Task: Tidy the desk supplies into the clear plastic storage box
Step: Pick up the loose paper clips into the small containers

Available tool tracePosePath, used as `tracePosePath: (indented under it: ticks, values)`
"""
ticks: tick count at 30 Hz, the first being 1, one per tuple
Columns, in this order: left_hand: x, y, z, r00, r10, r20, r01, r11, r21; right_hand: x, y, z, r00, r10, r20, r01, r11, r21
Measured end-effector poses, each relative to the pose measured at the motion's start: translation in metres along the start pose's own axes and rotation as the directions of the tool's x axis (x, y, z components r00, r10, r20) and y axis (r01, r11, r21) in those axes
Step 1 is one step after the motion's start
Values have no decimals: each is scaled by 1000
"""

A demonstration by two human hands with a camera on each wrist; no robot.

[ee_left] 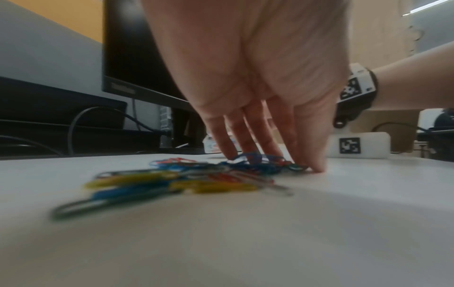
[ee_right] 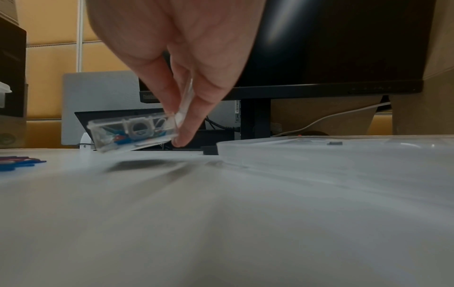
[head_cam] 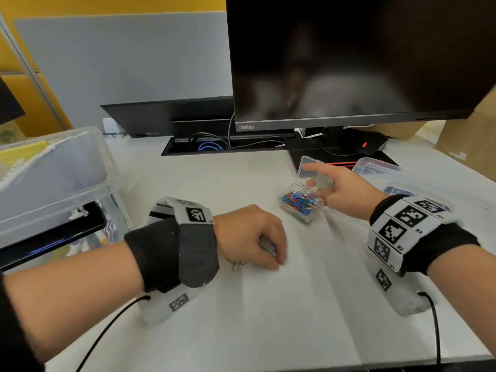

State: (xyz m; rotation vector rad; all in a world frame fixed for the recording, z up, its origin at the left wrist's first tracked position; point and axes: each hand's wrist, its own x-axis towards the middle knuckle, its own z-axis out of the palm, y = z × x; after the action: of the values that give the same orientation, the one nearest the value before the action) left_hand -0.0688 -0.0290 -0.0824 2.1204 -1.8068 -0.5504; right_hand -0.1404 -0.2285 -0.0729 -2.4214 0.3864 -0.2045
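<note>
Loose coloured paper clips (ee_left: 172, 180) lie in a heap on the white desk (head_cam: 268, 318). My left hand (head_cam: 273, 260) reaches down onto the heap, and its fingertips (ee_left: 317, 169) and thumb close round a cluster of clips. From the head view only a few clips (head_cam: 236, 264) show beside that hand. My right hand (head_cam: 312, 178) pinches a small clear clip case (head_cam: 300, 205) at its hinge, with the lid standing open. The case (ee_right: 132, 134) is tilted, lifted just off the desk, and holds several clips. The large clear storage box (head_cam: 112, 167) stands at the far left.
A black monitor (head_cam: 349, 63) and its stand fill the back of the desk, with a cable tray (head_cam: 214, 146) beside them. A flat clear lid (ee_right: 343, 153) lies right of my right hand. Brown cardboard (head_cam: 472, 135) stands at the far right.
</note>
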Motion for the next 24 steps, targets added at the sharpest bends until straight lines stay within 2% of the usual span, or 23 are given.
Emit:
tracePosePath:
  ticks: [3, 6, 7, 9, 11, 15, 19, 24]
  values:
    - [-9, -19, -12, 988, -95, -119, 102, 994, 51, -2, -1, -1, 1000, -2, 14, 3, 1000, -25]
    - [-16, -32, -20, 957, -169, -237, 186, 981, 50, -2, -1, 0, 1000, -14, 19, 15, 1000, -25]
    - [-17, -33, -21, 949, -226, -222, 243, 968, 57, -1, -1, 0, 1000, -17, 19, 17, 1000, -17]
    - [-20, -33, -21, 931, -356, -81, 363, 927, 98, 0, 0, 0, 1000, -25, 16, 25, 1000, -2]
    - [-24, -33, -18, 907, -418, 56, 407, 902, 146, 0, 1, 1, 999, -29, 20, 29, 1000, 5]
    - [-33, -34, -19, 937, -343, 69, 334, 935, 118, 1, 4, 1, 999, -31, 26, 30, 999, 22]
    - [-34, -37, -20, 950, -311, -1, 309, 943, -122, 2, 4, 1, 998, -36, 43, 34, 998, 46]
    - [-25, -35, -21, 953, -295, -74, 280, 946, -163, -1, 0, 4, 994, -63, 94, 54, 995, 89]
